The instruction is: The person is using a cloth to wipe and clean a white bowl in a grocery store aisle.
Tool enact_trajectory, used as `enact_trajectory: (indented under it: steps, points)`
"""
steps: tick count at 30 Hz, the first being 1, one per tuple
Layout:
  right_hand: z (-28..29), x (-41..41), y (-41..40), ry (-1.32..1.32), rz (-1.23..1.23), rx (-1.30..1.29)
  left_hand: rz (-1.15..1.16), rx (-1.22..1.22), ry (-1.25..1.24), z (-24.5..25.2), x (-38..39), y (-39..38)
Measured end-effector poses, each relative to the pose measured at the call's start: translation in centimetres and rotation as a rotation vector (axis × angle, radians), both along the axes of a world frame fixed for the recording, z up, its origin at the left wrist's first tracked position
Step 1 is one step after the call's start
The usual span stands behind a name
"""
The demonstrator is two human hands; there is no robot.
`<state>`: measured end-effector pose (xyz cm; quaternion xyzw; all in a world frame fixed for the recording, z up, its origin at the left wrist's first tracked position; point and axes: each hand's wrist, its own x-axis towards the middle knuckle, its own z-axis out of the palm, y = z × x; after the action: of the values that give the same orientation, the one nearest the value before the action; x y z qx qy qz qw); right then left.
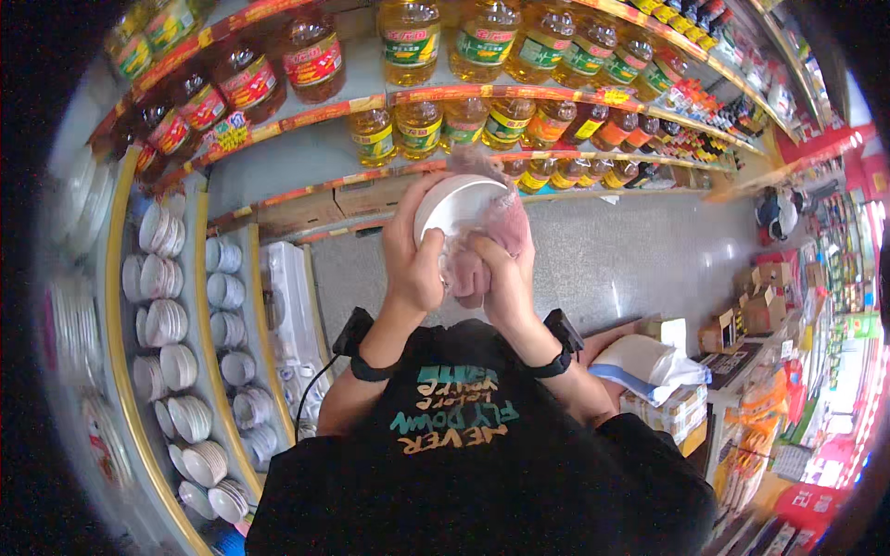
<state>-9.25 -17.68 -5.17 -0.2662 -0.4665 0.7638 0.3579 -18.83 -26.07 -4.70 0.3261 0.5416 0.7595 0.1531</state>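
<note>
My left hand grips a white bowl by its side, the thumb over the rim. The bowl is tilted, so part of its inside shows. In my right hand is a bunched pink cloth, pressed against the right side and inside of the bowl. Parts of the cloth hang below and beyond the bowl, and some edges are blurred. The cloth and fingers hide the bowl's right part. Both hands are in front of my chest, above the grey floor.
Shelves of cooking oil bottles curve across the front. Stacked bowls fill the shelves on my left. Right of me are a white sack on a wrapped box and open cardboard boxes. A black cable hangs by my left arm.
</note>
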Motion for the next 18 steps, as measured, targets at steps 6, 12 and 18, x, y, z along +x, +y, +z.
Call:
enact_trajectory:
  steps: [6,12,18]
  points:
    - [1.9,0.5,5.1,-0.489,0.179,0.873,0.028,-0.076,0.084,-1.2,-0.4,-0.6]
    - [4.7,0.6,5.2,-0.818,0.014,1.300,-0.270,-0.255,-0.018,-2.1,-1.4,-0.2]
    - [2.6,4.7,5.8,-0.750,-0.055,1.136,-0.316,-0.227,-0.058,-4.8,-0.5,1.6]
